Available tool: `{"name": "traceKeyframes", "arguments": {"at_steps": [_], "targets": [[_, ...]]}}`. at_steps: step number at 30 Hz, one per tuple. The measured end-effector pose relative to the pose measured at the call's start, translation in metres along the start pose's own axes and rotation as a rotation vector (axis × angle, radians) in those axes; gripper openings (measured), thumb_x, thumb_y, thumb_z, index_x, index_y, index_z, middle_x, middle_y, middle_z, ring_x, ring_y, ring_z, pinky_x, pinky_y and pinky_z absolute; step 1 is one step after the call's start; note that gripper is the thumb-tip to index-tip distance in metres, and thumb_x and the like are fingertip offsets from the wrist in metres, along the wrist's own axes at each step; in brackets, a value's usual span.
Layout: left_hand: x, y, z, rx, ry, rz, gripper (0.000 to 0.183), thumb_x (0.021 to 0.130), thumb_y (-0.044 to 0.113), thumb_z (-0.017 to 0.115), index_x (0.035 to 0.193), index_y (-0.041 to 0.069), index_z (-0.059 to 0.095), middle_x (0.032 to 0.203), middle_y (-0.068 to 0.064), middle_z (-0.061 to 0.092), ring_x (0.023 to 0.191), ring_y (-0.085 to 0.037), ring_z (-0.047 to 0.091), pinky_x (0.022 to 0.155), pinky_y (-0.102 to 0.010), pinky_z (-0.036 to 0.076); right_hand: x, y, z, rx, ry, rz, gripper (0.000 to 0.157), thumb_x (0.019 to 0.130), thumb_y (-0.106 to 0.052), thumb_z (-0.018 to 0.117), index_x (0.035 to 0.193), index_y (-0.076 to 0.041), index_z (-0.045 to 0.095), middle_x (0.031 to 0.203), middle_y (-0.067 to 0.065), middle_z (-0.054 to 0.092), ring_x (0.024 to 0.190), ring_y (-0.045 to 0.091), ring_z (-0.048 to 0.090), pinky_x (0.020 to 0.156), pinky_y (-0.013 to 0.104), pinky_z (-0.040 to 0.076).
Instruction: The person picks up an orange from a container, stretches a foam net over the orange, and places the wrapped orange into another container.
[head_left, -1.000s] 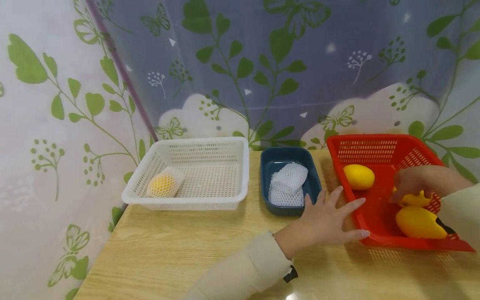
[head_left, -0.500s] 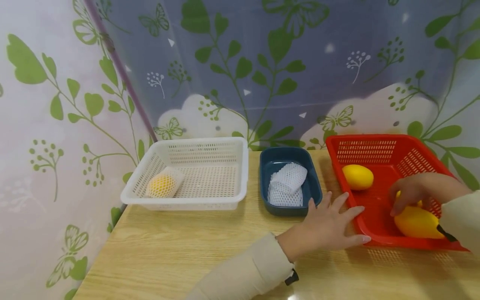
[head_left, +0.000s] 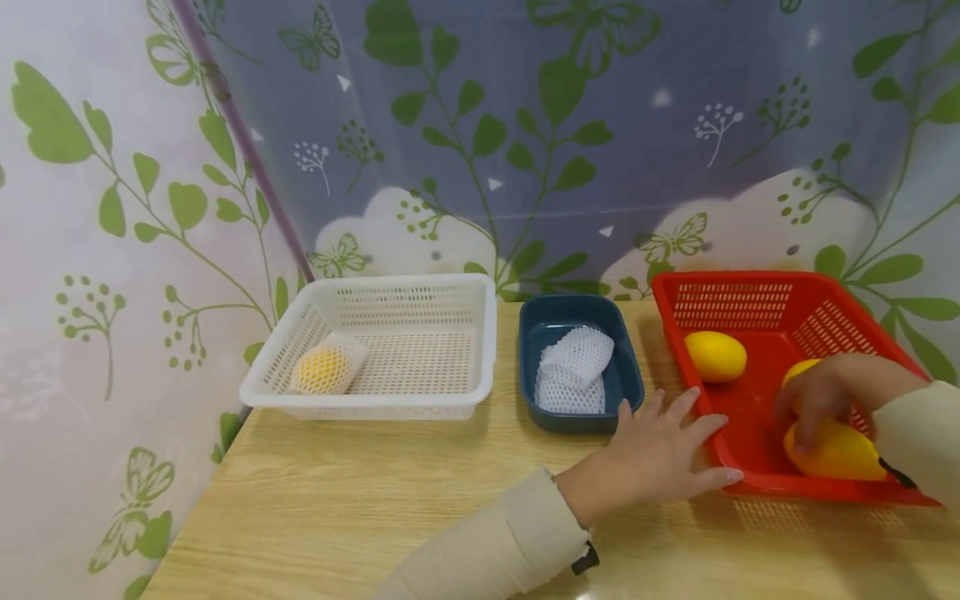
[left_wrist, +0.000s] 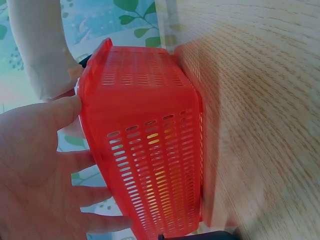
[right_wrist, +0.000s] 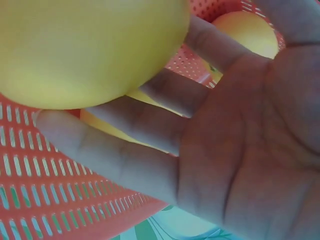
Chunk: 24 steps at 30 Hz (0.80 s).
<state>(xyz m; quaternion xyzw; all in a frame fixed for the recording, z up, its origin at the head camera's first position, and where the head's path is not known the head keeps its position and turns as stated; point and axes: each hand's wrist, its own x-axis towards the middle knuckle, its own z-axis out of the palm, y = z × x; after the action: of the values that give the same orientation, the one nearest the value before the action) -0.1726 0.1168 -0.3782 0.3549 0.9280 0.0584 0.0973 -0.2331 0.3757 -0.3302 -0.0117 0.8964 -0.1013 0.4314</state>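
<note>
My right hand [head_left: 832,392] is inside the red basket [head_left: 765,485], its fingertips on the front yellow mango [head_left: 843,454]. In the right wrist view, a large mango [right_wrist: 90,50] lies against the extended fingers [right_wrist: 125,120], and the thumb stands apart from it. Another mango [head_left: 799,372] shows partly behind this hand, and a third mango [head_left: 715,357] lies by the basket's left wall. With fingers spread, my left hand [head_left: 645,458] rests on the basket's near left rim; the left wrist view shows its fingertips along that rim.
Left of the red basket is a dark blue tray [head_left: 531,350] holding white foam net sleeves [head_left: 577,367]. Farther left, a white basket [head_left: 420,400] holds a yellow fruit in a foam net [head_left: 324,371]. A patterned curtain [head_left: 555,167] hangs behind the wooden table [head_left: 337,500].
My right hand has shifted toward the near side, from the rear mango onto the front one. The rear mango now shows higher, behind the hand. My left hand stays at the rim.
</note>
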Motion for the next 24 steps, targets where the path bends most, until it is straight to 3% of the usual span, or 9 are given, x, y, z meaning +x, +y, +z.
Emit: {"name": "traceKeyframes", "arguments": {"at_steps": [4,16,24], "targets": [[-0.0001,0.0006,0.0007,-0.009,0.0,0.0,0.066,0.088,0.076,0.035,0.148,0.052,0.022,0.159,0.016,0.012,0.144,-0.021,0.023,0.112,-0.057,0.024,0.0013,0.0001,0.0017,-0.123,-0.009,-0.034,0.062,0.069,-0.039,0.084,0.121,-0.012,0.063,0.108,0.014,0.055,0.091,0.033,0.053,0.08,0.063,0.048],[-0.0001,0.0023,0.0009,0.0,-0.013,0.004,0.066,0.088,0.075,0.036,0.148,0.052,0.022,0.159,0.016,0.012,0.135,-0.02,0.04,0.111,-0.057,0.026,0.0025,0.0031,0.0053,-0.023,-0.001,0.044,0.061,0.069,-0.031,0.085,0.12,-0.009,0.063,0.103,0.016,0.054,0.091,0.036,0.051,0.077,0.058,0.052],[-0.0006,0.0032,-0.0012,0.006,-0.019,0.003,0.066,0.088,0.075,0.036,0.148,0.051,0.022,0.159,0.015,0.013,0.13,-0.017,0.046,0.111,-0.057,0.027,0.0046,0.0035,0.007,-0.031,0.0,0.062,0.063,0.068,-0.031,0.087,0.121,-0.007,0.062,0.101,0.015,0.052,0.09,0.034,0.051,0.08,0.057,0.051]]}}
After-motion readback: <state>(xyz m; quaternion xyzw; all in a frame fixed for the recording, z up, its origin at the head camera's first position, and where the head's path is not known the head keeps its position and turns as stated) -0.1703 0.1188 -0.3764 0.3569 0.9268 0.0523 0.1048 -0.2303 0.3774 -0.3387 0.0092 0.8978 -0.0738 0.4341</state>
